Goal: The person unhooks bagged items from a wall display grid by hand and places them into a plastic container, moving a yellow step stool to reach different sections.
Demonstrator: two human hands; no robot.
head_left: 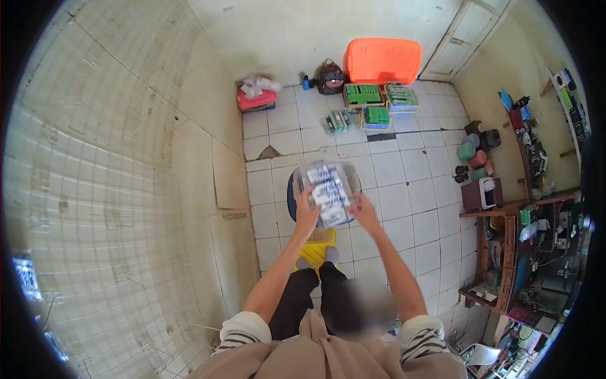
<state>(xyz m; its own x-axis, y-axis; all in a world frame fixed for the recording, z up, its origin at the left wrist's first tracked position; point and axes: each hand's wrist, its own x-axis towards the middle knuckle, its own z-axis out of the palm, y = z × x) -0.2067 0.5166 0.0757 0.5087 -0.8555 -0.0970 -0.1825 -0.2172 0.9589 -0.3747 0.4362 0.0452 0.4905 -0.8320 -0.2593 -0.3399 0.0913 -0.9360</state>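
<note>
A clear plastic bag with several white, blue-marked packets in it is held up in front of me. My left hand grips its left edge, and my right hand grips its right edge. Directly beneath the bag is a clear plastic container, largely covered by it. Part of a dark blue round object shows at the container's left side. Whether the bag touches the container I cannot tell.
A yellow plastic item lies by my feet. Farther off are boxes of green packs, an orange lid, a backpack and a pink box. Cluttered wooden shelves line the right; a wall stands left.
</note>
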